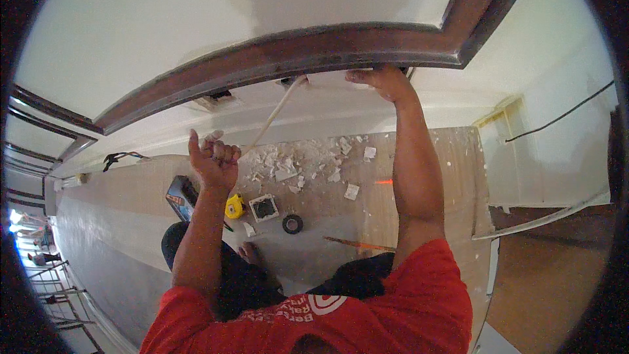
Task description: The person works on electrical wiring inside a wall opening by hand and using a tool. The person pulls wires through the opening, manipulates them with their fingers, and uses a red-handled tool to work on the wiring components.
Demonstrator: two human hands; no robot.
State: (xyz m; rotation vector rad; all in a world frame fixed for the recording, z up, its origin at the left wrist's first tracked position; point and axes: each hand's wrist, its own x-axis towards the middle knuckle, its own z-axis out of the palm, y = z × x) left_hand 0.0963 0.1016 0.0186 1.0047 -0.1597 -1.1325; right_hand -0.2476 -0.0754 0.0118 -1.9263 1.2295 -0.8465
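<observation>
A thin white cable or tube (pixel 272 118) slants down from a hole in the white wall to my left hand (pixel 216 162). The curled fingers of that hand close on its lower end, with one digit pointing up. My right hand (pixel 386 84) reaches up to the wall just under the dark brown wooden moulding (pixel 282 52). Its thumb stretches to the left along the wall, while the other fingers are mostly hidden at a dark opening beneath the moulding. Whether they grip anything does not show.
Broken plaster (pixel 295 164) litters the floor below the wall. Nearer lie a yellow tape measure (pixel 234 206), a white square frame (pixel 264 208), a black tape roll (pixel 292 224) and a dark case (pixel 181 196). Loose wires (pixel 123 158) protrude at left; another wall hole (pixel 216 98) is near.
</observation>
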